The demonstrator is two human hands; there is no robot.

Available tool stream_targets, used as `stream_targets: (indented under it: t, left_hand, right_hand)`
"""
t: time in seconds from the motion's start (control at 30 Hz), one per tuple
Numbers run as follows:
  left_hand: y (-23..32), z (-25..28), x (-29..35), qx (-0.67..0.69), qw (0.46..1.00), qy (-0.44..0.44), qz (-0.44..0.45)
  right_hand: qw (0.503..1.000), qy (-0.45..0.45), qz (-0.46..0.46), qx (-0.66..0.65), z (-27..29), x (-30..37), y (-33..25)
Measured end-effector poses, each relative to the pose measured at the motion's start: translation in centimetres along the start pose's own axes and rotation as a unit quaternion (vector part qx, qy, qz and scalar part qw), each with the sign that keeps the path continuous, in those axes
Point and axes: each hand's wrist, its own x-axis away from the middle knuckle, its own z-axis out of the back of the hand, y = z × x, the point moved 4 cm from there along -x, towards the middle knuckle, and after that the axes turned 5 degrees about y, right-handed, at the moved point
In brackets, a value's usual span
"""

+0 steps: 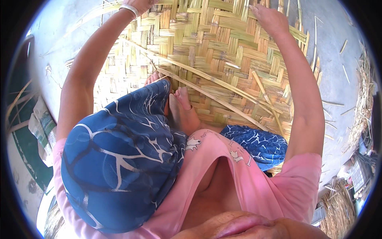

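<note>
A large woven mat of flat, split plant strips, like bamboo or cane, spreads before me in pale yellow, green and brown. My left hand, with a pale bangle at the wrist, reaches the mat's far left part. The picture's upper edge cuts off its fingers, so what they do is hidden. At the far right of the weave, my right hand has its thumb bent against a narrow strip, fingers drawn in. Several loose strips lie across the mat between my arms.
My bare foot and blue patterned cloth rest on the mat; my knee rises at left. Strip scraps litter the grey floor. Heaps of dry straw-like pieces lie at right. A pale sack stands at left.
</note>
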Motion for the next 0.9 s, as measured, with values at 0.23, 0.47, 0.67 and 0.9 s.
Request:
stream_targets:
  t: [0.23, 0.47, 0.67, 0.9]
  left_hand:
    - [2.4, 2.9, 3.2, 0.023, 0.997, 0.037, -0.059]
    - [0.8, 1.7, 2.6, 0.021, 0.999, -0.035, 0.012]
    - [-6.2, 4.3, 5.5, 0.197, 0.974, -0.108, 0.014]
    - [-14.4, 7.3, 7.0, 0.011, 0.964, -0.258, 0.060]
  right_hand:
    - [0.999, -0.043, -0.008, 0.017, 0.6, 1.5, -0.2]
    - [0.997, -0.077, -0.011, 0.012, 0.4, 1.2, -1.7]
    - [0.998, -0.057, -0.023, -0.009, 0.4, 1.5, -1.9]
    - [0.993, -0.093, -0.058, 0.034, 0.7, 1.4, -1.9]
